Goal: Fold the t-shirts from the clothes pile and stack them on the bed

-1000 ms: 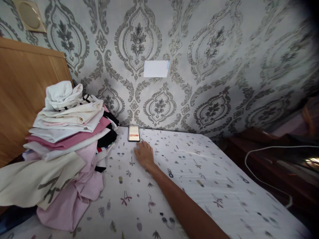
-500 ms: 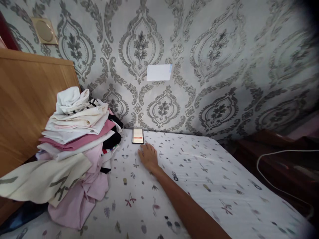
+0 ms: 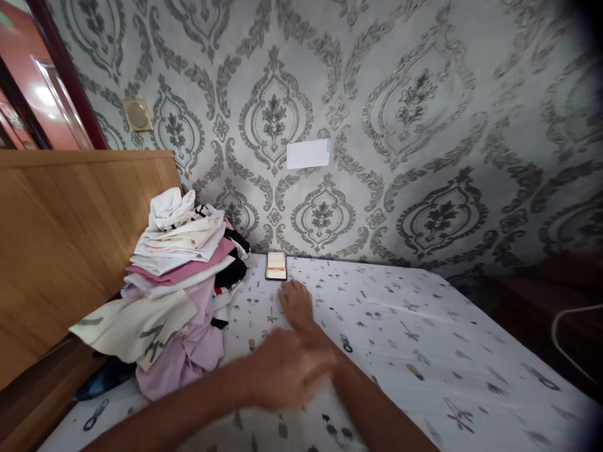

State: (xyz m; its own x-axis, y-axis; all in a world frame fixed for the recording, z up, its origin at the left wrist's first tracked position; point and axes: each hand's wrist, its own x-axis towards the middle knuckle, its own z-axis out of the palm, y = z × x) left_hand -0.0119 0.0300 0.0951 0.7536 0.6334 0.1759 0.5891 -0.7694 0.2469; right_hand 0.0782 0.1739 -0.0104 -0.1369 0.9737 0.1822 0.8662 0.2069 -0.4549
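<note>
right hand [image 3: 296,305] rests unclenched on the patterned sheet [image 3: 377,351], near the phone [image 3: 276,267]; left hand [image 3: 294,369], blurred, overlaps the right forearm [image 3: 372,395]; its grip unclear

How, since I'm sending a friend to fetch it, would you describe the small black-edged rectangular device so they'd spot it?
Find the white printed sheet below the grey patterned wallpaper. At its far edge, right of the heap of pink and white clothes, the device lies beyond the right hand. Unlike the clothes, it shows a cream face with an orange band.
</note>
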